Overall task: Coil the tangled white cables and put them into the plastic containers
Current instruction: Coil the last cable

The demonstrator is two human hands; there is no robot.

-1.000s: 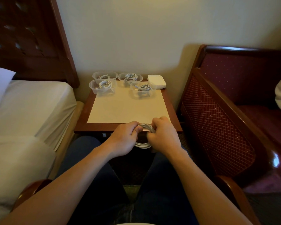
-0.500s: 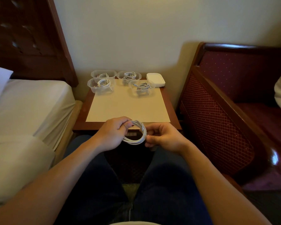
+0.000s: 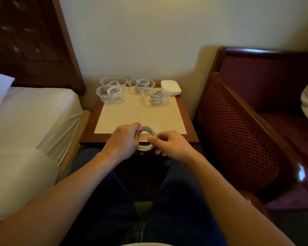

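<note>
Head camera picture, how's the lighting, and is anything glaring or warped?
Head view: dim, warm light; a bright glare spot on the sofa armrest; wide-angle bending of the headboard at the edges; the coiled cable and both hands fairly sharp.

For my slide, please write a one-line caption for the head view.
Both hands, left and right, hold a coiled cable before four filled containers on the table.

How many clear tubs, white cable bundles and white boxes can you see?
Clear plastic tubs: 4
White cable coils: 5, one in each tub, one held by the left hand and right hand
White box: 1
Total: 10
</note>
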